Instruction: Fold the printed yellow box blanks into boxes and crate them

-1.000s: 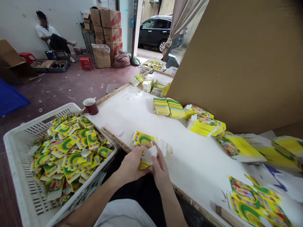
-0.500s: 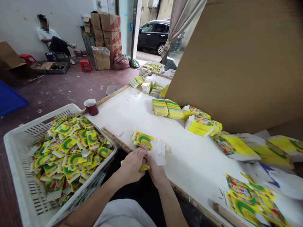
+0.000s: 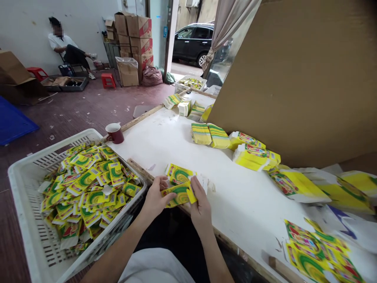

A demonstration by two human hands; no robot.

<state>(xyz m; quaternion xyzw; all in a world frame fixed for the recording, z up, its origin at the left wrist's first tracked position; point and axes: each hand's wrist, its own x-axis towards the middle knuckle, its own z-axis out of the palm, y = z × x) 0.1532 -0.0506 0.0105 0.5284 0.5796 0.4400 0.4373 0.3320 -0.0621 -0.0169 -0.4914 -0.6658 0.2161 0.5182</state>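
Observation:
Between my hands, over the near edge of the white table, is a small yellow and green carton (image 3: 179,194). My left hand (image 3: 156,198) grips its left end, thumb across the front. At the carton's right end, my right hand (image 3: 200,202) holds a yellow flap that stands out from it. Just behind lies a flat printed carton (image 3: 178,173) on the table, with white paper to its right, partly hidden by my right fingers. To my left, a white plastic basket (image 3: 22,204) is heaped with small yellow cartons (image 3: 91,196).
A maroon mug (image 3: 115,134) stands at the left table edge. Bundled cartons (image 3: 256,157) line the back of the white table (image 3: 241,208), before a large cardboard sheet (image 3: 294,78). Loose flat cartons (image 3: 315,247) lie at right. A person (image 3: 66,45) sits across the room.
My hands have moved apart from their close position. The carton, mostly covered before, now shows its printed face between them, and my right hand has come up to its end.

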